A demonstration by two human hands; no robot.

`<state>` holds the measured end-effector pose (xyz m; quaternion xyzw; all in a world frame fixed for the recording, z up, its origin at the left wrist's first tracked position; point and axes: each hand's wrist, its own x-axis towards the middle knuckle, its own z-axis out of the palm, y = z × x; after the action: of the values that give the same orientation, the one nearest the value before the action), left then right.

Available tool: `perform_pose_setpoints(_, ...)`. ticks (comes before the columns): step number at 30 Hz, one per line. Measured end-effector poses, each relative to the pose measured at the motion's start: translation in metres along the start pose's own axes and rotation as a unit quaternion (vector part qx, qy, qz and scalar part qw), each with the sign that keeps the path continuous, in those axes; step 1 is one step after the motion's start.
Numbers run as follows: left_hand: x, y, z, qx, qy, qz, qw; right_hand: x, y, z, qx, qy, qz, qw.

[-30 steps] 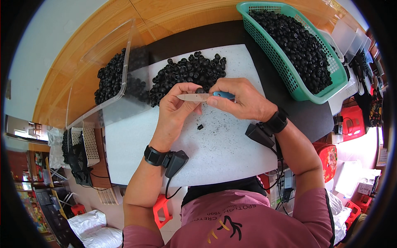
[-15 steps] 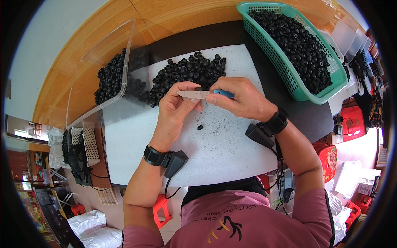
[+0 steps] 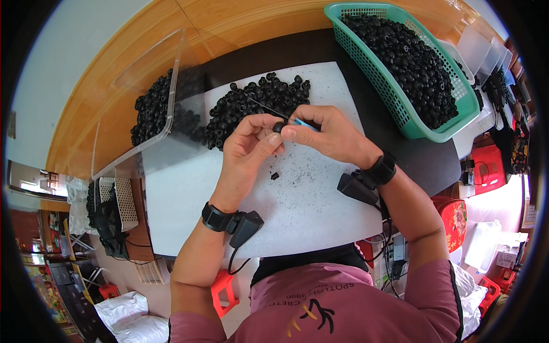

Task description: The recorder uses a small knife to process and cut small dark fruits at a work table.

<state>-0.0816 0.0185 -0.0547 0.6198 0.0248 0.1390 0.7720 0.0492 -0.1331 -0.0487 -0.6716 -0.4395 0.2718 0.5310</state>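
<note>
Between the thumb and fingers of my left hand (image 3: 247,150) is a small round black rubber-like part (image 3: 278,127). My right hand (image 3: 331,136) grips a knife by its blue handle (image 3: 306,124), and the thin blade (image 3: 264,106) points up and left, seen nearly edge-on. My right thumb rests close against the black part, and the two hands almost meet. Just beyond them a heap of similar black parts (image 3: 260,94) lies on the white foam sheet (image 3: 211,228). One small black scrap (image 3: 274,176) sits on the sheet below my hands, among dark crumbs.
To the left, a clear plastic bin (image 3: 171,114) lies tilted with black parts inside. A green basket (image 3: 394,94) full of them stands at the far right on the dark table (image 3: 423,166). A red stool (image 3: 225,291) is below the near edge.
The knife has turned: its blade lay flat and level across the left fingers, and now it slants up and away, edge-on. The black part shows more plainly in my left fingertips.
</note>
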Motion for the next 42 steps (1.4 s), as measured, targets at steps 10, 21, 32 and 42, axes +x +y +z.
perform_pose_setpoints(10,-0.001,-0.003,-0.002,0.029,-0.015,0.000,0.999,-0.005,-0.009,-0.002,0.038,-0.004,0.017,0.999)
perform_pose_setpoints(21,-0.003,0.014,0.000,-0.005,0.019,0.006,1.000,-0.001,-0.006,-0.003,0.025,0.054,0.001,0.998)
perform_pose_setpoints(32,0.007,0.092,-0.001,-0.100,0.152,0.133,0.974,0.006,0.003,-0.009,0.110,0.150,0.010,0.983)
perform_pose_setpoints(42,-0.005,0.027,-0.020,0.596,-0.054,0.132,0.790,0.006,0.006,-0.009,0.112,0.150,0.023,0.982)
